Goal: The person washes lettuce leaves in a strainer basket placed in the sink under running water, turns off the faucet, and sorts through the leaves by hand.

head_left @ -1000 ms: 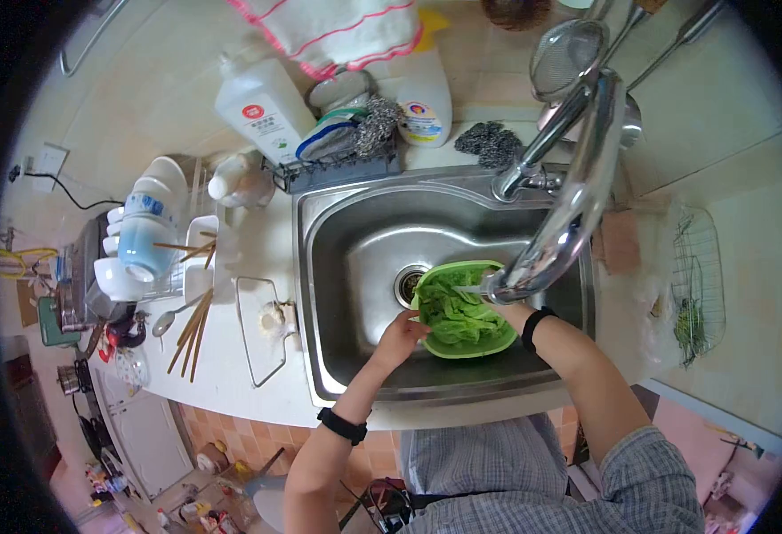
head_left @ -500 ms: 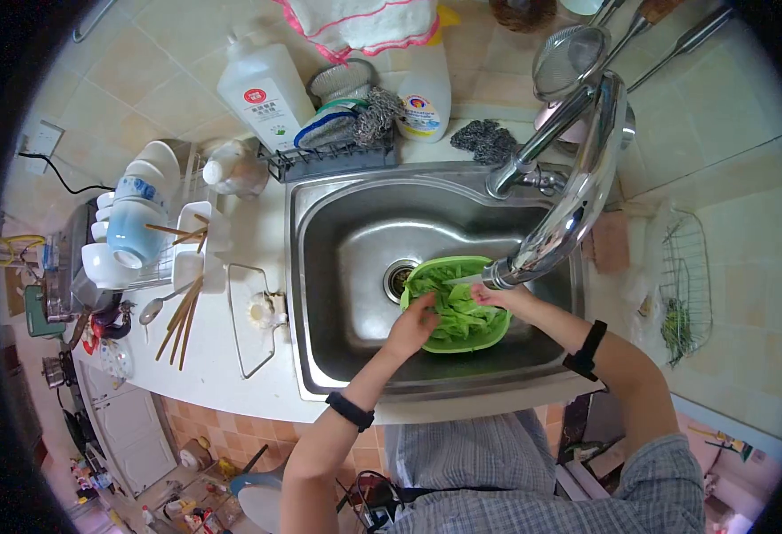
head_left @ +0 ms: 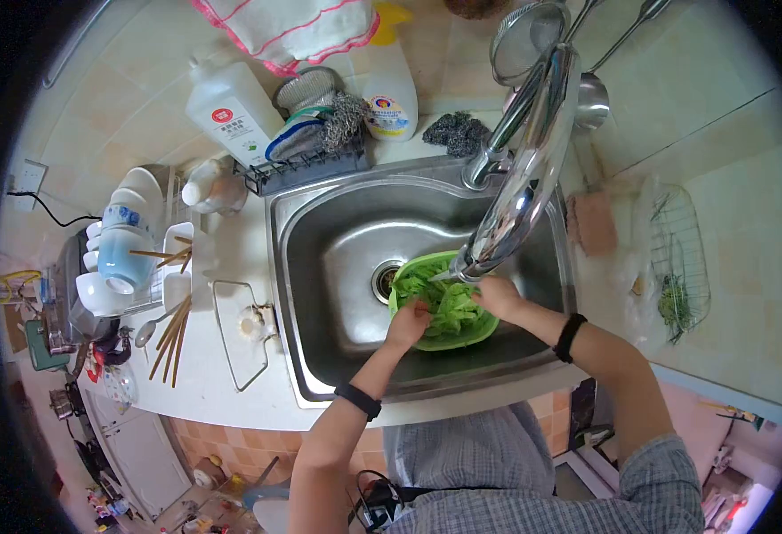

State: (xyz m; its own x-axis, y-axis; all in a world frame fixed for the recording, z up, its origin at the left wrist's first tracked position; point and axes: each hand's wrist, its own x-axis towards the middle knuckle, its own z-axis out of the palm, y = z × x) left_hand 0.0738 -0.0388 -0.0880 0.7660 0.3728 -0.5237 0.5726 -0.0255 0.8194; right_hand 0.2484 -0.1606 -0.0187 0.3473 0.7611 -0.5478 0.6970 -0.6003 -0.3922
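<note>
Several leaves may bruise, so press gently: your left hand curls left in the basin, your right hand right; whether fingers grip, I cannot tell.

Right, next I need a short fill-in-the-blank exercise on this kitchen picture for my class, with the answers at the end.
1. The left hand and right hand are at the leaves, in a basin coloured ____.
2. The basin stands in the sink, below the curved metal ____.
3. The band on the right arm is coloured ____.
4. The bowls are on the person's ____ side of the sink.

Missing words: green; tap; black; left.
</note>
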